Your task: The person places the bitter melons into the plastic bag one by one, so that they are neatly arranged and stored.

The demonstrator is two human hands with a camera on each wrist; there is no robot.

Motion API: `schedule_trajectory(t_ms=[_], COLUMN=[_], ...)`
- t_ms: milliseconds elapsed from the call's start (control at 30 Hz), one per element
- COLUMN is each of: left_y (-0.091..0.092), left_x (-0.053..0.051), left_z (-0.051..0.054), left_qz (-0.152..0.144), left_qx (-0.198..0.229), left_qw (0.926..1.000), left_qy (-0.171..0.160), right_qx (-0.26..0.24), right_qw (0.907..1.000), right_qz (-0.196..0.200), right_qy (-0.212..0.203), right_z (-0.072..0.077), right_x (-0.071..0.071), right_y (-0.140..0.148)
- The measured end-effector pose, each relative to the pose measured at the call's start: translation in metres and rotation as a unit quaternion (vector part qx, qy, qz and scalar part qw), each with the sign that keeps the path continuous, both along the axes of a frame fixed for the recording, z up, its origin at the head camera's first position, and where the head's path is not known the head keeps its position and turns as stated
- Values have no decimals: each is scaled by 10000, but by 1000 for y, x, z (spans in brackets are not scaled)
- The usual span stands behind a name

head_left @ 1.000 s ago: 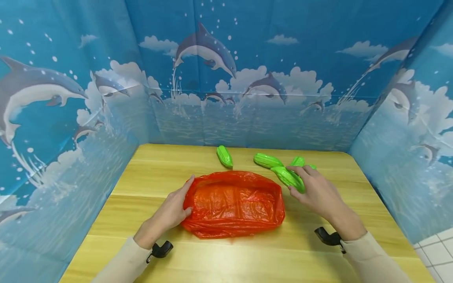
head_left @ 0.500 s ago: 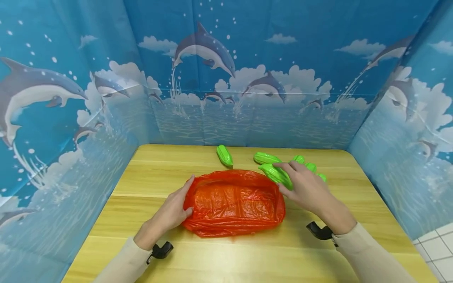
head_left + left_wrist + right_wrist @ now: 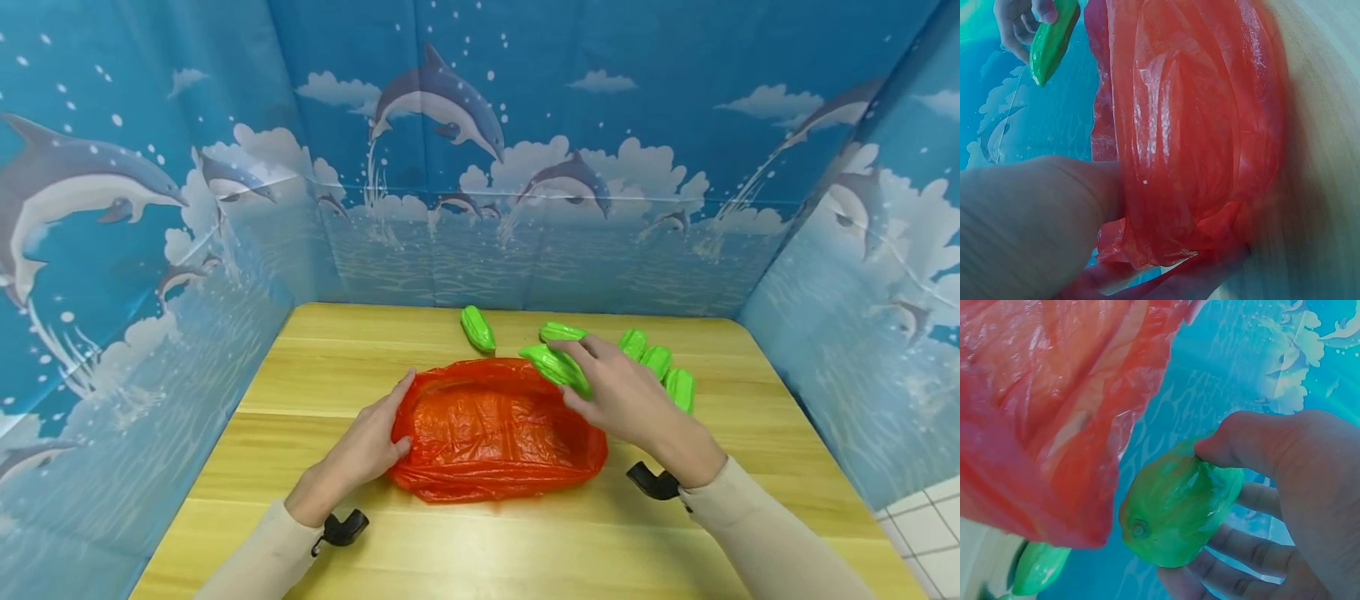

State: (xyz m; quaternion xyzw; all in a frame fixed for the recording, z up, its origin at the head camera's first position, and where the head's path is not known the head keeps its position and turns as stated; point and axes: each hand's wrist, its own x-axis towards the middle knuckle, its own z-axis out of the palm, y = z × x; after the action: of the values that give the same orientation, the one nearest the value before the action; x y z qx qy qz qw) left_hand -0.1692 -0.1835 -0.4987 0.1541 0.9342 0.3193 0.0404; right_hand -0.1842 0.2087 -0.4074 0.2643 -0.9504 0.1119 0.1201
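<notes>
Well, right hand (image 3: 628,396) round fruit (image 3: 553,367) (green)

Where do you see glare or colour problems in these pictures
Head view: pale glare on the near part of the table; left wrist view: white streaks on the red plastic bag; right wrist view: a soft, bluish haze, highlights on the held green object.

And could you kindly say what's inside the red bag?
Only crinkled plastic shows inside the red bag; its front wall and the right hand hide parts.
</notes>
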Motion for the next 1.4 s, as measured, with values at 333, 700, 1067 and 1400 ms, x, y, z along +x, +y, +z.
schedule_trajectory(t_ms=[333,700,1067,1400], left_y=[-3,-2,0,0], left_x=[1,-2,0,3], left_z=[1,-3,-4,-3], left_qz=[51,38,-49,26], left_qx=[29,23,98,115], left_qw=[10000,10000,9999,9999], left_qy=[17,0,22,90], right_qx=[-42,-614,-849,-1190], right_qw=[9996,9881,9734,9573], right_qz=[251,403,857,888], right_qy=[-134,-1355,-1949,-2483], right_z=[4,-6,-20,-23], right_x=[-9,-21,-29,-33], right_y=[-24,-50,-68,-79])
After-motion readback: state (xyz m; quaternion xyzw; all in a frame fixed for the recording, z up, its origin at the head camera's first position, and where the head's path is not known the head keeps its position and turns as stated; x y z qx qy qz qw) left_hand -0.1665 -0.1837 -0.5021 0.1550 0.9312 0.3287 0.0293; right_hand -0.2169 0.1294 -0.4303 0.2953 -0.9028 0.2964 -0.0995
